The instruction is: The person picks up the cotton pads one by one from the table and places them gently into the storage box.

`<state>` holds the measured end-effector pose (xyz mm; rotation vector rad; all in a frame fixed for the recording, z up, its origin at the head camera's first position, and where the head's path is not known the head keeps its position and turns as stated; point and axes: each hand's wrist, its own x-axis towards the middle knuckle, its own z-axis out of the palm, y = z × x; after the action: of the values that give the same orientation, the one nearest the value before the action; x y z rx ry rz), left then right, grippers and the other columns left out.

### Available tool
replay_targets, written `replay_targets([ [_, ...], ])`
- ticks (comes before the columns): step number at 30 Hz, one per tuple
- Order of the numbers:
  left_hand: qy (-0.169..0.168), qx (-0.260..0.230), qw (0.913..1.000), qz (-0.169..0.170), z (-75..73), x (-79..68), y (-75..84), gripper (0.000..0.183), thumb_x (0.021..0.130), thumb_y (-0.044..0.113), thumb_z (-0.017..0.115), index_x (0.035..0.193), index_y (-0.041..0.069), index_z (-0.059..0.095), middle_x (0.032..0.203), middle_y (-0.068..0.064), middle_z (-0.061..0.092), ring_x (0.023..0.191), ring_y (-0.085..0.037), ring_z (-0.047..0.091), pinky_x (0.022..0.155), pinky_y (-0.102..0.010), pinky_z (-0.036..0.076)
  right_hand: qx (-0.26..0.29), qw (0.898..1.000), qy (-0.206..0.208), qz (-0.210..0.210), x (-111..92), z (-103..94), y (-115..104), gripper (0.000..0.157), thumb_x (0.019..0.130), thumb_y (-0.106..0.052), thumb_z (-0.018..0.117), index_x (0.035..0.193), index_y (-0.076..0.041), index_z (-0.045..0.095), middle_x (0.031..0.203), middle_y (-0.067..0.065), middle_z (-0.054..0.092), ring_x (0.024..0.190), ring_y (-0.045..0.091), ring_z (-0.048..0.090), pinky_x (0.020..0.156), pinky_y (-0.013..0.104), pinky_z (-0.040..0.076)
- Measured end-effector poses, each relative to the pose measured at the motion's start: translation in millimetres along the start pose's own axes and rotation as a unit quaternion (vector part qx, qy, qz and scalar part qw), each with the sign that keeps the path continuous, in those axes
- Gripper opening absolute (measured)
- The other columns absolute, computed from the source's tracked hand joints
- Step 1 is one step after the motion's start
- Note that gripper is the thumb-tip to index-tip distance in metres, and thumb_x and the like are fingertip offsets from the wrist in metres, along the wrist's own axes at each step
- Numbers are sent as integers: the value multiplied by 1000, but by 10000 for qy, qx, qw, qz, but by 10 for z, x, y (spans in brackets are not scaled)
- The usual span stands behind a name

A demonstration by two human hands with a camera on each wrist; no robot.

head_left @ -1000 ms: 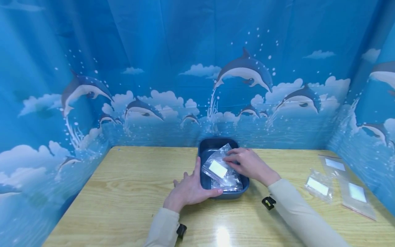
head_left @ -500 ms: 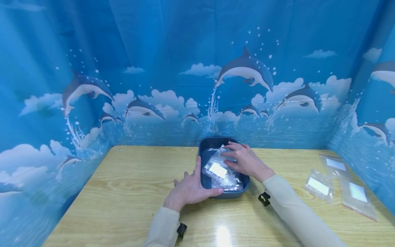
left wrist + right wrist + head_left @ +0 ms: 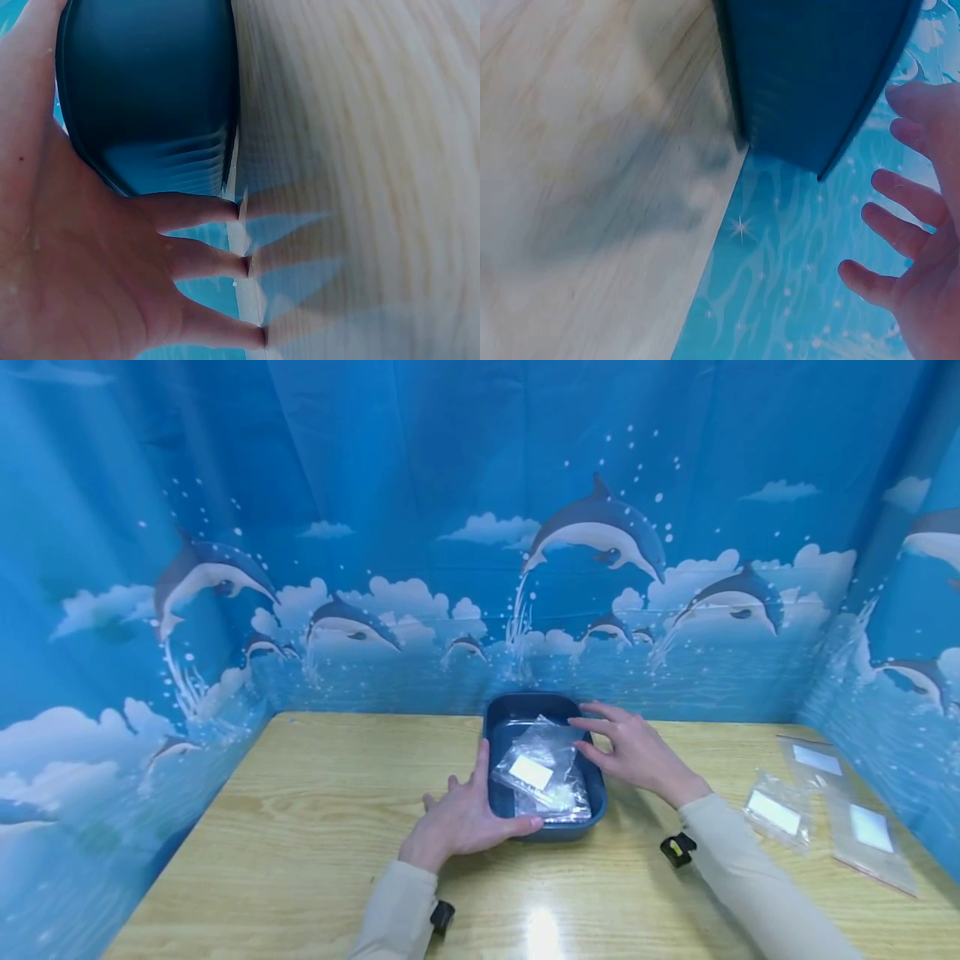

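A dark blue plastic bin stands at the table's back edge. Inside it, clear plastic zip bags lie overlapped, the top one tilted and bearing a white label. My left hand is spread against the bin's near left corner, thumb along the front rim and forefinger up the side. In the left wrist view its other fingers are straight, tips at the tabletop. Over the bin's right rim is my right hand, fingers loosely bent and apart, nothing between them. The right wrist view shows them beside the bin's outer wall.
Three more clear bags with white labels lie at the table's right: a crinkled one, one behind it and a flat one near the right edge. A blue dolphin-print curtain hangs right behind the wooden table.
My right hand has let go of the top bag and drawn back to the right, out to the bin's rim. The bag lies in the bin. My left hand has stayed put.
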<state>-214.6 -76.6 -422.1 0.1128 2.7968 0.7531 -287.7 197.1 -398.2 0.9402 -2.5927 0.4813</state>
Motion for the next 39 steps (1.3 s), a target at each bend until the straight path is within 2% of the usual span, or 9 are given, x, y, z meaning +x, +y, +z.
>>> replay_targets([
  [4, 45, -21, 10000, 27, -5, -6, 1, 137, 69, 90, 64, 166, 24, -9, 163, -19, 38, 149, -56, 30, 112, -85, 17, -94, 9999, 71, 97, -92, -63, 56, 43, 96, -30, 72, 135, -13, 68, 144, 22, 60, 116, 41, 68, 99, 62, 54],
  [10, 47, -57, 10000, 65, -5, -16, -1, 137, 70, 89, 65, 166, 25, -9, 164, -19, 36, 149, -57, 30, 113, -84, 16, -244, 9991, 52, 329, -226, -141, 92, 53, 96, -37, 72, 141, -12, 63, 147, 22, 57, 128, 47, 59, 102, 65, 50],
  [20, 43, -56, 9999, 74, -3, -19, -3, 136, 71, 88, 65, 166, 25, -10, 164, -19, 37, 148, -57, 30, 113, -84, 16, -669, 9965, 92, 502, -409, -241, 122, 64, 92, -46, 73, 147, -16, 58, 149, 23, 54, 128, 49, 58, 99, 68, 49],
  [29, 53, -45, 10000, 60, 0, -19, -2, 136, 71, 89, 64, 166, 25, -10, 164, -18, 37, 149, -56, 29, 113, -84, 15, -1224, 9884, -162, 882, -559, -334, 129, 77, 91, -61, 67, 152, -18, 51, 155, 23, 47, 136, 51, 49, 102, 77, 41],
  [39, 88, -31, 10000, 36, 12, -13, -6, 137, 69, 90, 64, 166, 26, -10, 164, -18, 38, 149, -56, 29, 113, -84, 16, -1729, 9739, -472, 1392, -741, -390, 148, 84, 91, -72, 58, 155, -19, 46, 159, 23, 40, 140, 56, 41, 101, 84, 34],
])
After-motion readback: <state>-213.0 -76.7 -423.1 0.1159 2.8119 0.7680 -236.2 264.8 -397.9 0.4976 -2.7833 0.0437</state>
